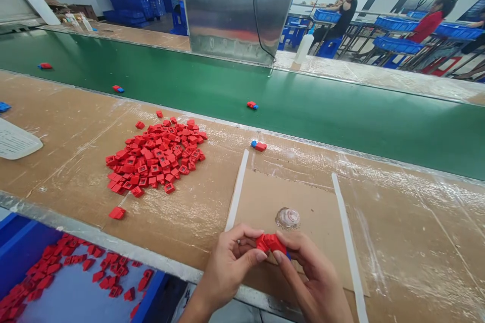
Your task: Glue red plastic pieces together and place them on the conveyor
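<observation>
My left hand [231, 262] pinches a small red plastic block [262, 243] between thumb and fingers. Against it, my right hand [310, 272] grips a second red block [277, 243] that has a bit of blue showing at its lower right. The two pieces touch or nearly touch; fingers cover much of both. Both hands are above the cardboard mat [261, 197] at the table's front edge. Just beyond them, a round, pale, worn lump [288, 218] sits on the mat. A big pile of red blocks [155, 156] lies to the left, with one loose red block [117, 213] nearer me.
Past the table runs a green conveyor belt [189, 83] carrying several red-and-blue pieces. One red-and-blue piece [259, 146] rests at the table's far edge. A blue bin [151, 292] with red blocks stands below left. Other people sit in the background, beyond a metal panel [235, 10].
</observation>
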A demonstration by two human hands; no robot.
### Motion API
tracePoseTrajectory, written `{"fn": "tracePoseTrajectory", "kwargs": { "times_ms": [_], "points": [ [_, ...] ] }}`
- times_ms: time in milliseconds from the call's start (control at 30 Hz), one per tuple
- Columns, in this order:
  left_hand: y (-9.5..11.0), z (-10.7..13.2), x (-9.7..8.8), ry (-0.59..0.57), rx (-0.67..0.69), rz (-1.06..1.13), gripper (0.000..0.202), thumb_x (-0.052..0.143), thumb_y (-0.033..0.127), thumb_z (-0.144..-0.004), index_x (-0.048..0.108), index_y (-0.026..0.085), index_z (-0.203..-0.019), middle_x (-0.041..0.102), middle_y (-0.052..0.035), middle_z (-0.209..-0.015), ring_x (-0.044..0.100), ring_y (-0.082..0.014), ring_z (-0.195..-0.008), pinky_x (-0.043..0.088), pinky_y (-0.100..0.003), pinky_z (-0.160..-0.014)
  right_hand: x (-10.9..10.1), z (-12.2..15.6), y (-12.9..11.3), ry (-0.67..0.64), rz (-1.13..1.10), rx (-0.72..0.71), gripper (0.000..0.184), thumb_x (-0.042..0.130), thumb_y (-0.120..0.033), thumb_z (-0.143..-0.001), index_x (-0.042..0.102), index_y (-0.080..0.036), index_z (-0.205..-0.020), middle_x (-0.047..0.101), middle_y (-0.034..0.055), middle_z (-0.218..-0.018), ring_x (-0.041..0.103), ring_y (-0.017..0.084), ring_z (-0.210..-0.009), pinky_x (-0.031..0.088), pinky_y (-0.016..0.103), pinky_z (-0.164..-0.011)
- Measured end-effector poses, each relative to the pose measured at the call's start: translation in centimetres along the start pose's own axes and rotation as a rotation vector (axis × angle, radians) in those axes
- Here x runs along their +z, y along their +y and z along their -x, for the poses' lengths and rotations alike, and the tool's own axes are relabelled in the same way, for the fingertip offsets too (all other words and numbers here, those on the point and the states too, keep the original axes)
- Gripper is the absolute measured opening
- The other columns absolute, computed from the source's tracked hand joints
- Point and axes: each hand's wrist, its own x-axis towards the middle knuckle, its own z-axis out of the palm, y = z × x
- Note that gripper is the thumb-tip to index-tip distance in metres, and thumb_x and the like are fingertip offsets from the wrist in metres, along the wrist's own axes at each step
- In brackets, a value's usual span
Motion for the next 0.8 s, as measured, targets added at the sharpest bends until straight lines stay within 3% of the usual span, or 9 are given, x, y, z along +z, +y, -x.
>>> {"fn": "tracePoseTrajectory", "kwargs": {
  "times_ms": [233,467,800],
  "points": [
    [-0.7,0.2,-0.3,0.036,0.032,-0.164,0.012,0.070,0.025,-0.083,0.074,0.015,-0.090,0.072,-0.0075,-0.093,0.066,-0.0205,-0.087,0.053,-0.029,-0.079,0.1,0.4,0.8,-0.058,0.070,-0.060,0.013,0.055,-0.025,-0.098,0.067,-0.023,-0.100,0.063,0.0037,-0.085,0.063,0.017,-0.078,0.053,0.024,-0.070],
    [-0.4,0.5,0.0,0.027,0.061,-0.371,0.017,0.063,0.027,-0.089,0.076,0.020,-0.097,0.071,-0.0061,-0.090,0.063,-0.0198,-0.085,0.050,-0.028,-0.078,0.4,0.9,1.5,-0.078,0.053,-0.048,0.014,0.051,-0.023,-0.099,0.064,-0.022,-0.095,0.062,0.0058,-0.087,0.062,0.018,-0.078,0.052,0.025,-0.069],
    [-0.2,0.5,-0.2,0.004,0.079,-0.470,0.014,0.061,0.027,-0.090,0.073,0.020,-0.091,0.071,-0.0052,-0.088,0.064,-0.0206,-0.085,0.048,-0.027,-0.077,0.4,0.4,1.3,-0.074,0.032,-0.064,0.013,0.052,-0.022,-0.099,0.065,-0.022,-0.096,0.062,0.0048,-0.088,0.062,0.018,-0.079,0.052,0.024,-0.071]
  ]
}}
